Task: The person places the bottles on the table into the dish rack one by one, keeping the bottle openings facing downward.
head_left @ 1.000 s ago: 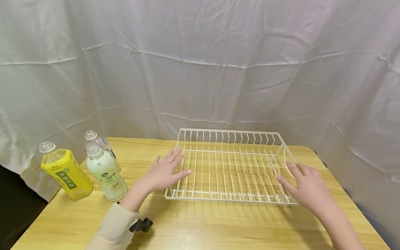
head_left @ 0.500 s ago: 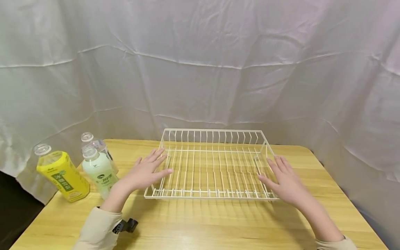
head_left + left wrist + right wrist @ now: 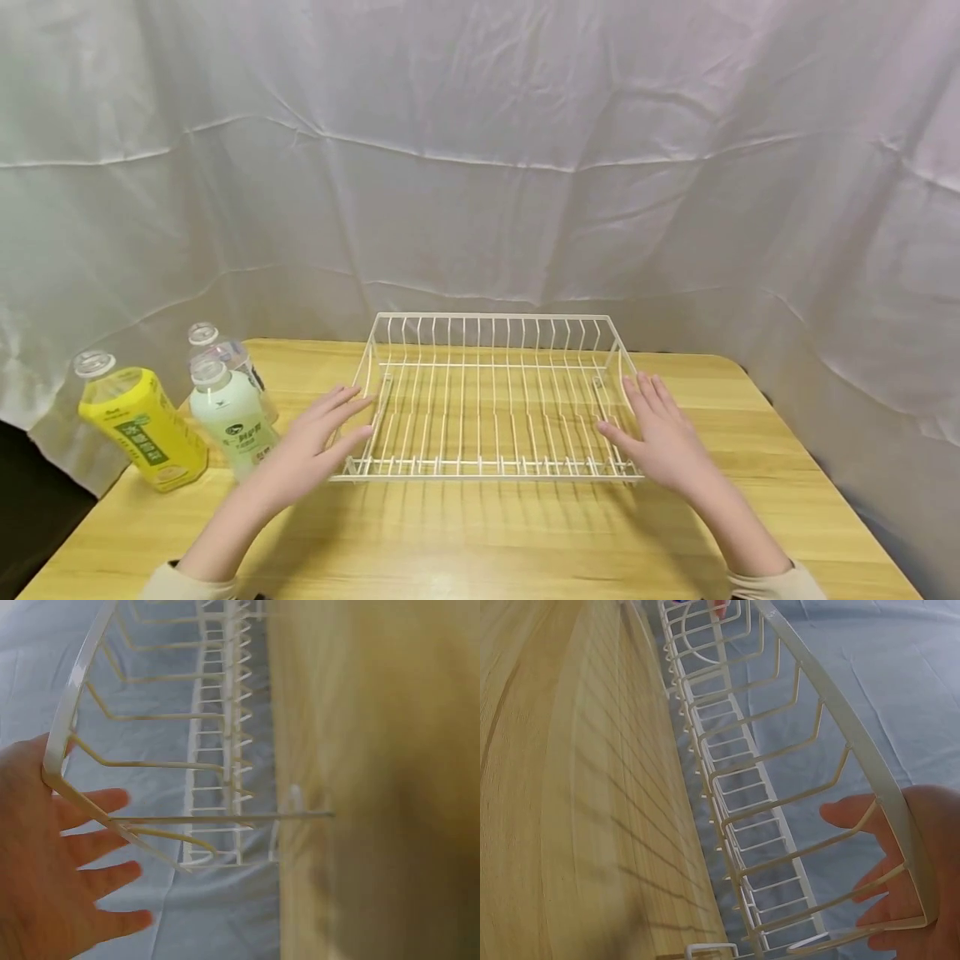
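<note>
A white wire dish rack (image 3: 491,316) stands on the wooden table between my two hands. My left hand (image 3: 311,446) is at its left side, fingers spread and fairly straight. In the left wrist view those fingers (image 3: 101,881) fan out around the rack's corner without curling round a wire. My right hand (image 3: 663,437) lies along the right side, fingers extended. The right wrist view shows its fingers (image 3: 885,915) behind the rack's end rim; whether they press on it I cannot tell. No dishes stand in the rack.
Left on the wooden table (image 3: 487,550) stand a yellow drink bottle (image 3: 146,429), a pale green bottle (image 3: 232,421) and a clear bottle (image 3: 238,358) partly behind it. My left forearm passes close to the green one. A grey cloth (image 3: 480,208) hangs behind the table.
The rack has slid left, closer to the bottles, with both hands moving along beside it. My left hand has come off the rack's left edge to just outside it. The view has shifted slightly.
</note>
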`<state>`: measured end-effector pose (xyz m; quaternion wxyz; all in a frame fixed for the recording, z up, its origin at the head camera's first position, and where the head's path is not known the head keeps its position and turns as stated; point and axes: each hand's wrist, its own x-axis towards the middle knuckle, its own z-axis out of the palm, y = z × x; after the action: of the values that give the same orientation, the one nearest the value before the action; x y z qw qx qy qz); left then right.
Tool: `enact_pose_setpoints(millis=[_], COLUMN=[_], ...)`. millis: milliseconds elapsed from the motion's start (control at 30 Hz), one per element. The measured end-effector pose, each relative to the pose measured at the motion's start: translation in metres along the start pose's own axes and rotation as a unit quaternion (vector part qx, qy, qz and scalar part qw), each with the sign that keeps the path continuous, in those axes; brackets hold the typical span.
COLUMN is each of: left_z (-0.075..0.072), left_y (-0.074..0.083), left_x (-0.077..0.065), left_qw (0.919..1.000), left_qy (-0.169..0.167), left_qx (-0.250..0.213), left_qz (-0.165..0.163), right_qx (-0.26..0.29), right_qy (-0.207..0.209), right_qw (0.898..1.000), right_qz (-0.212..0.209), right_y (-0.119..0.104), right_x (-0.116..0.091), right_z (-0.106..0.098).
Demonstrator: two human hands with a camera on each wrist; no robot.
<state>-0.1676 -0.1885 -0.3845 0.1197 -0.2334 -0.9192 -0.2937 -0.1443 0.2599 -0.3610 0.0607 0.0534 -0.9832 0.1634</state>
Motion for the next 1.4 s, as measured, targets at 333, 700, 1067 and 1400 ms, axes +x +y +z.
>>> enact_pose_setpoints(millis=[333, 700, 1067, 1400], left_z=[0.008, -0.007, -0.017, -0.024], left_y=[-0.024, -0.037, -0.068, -0.089], left_x=[-0.03, -0.048, -0.064, -0.071], left_qw=[0.9248, 0.8877, 0.8845, 0.8636], left_qy=[0.306, 0.397, 0.438, 0.399], left_qx=[0.119, 0.083, -0.125, -0.28], left_qz=[0.192, 0.217, 0.098, -0.128], right_qx=[0.009, 0.021, 0.026, 0.025], right_qy=[0.002, 0.005, 0.0, -0.003], right_qw=[1.0, 1.0, 1.0, 1.0], right_qz=[0.0, -0.008, -0.017, -0.017], right_y=[0.002, 0.006, 0.008, 0.008], right_x=[0.001, 0.003, 0.005, 0.004], right_z=[0.002, 0.004, 0.003, 0.002])
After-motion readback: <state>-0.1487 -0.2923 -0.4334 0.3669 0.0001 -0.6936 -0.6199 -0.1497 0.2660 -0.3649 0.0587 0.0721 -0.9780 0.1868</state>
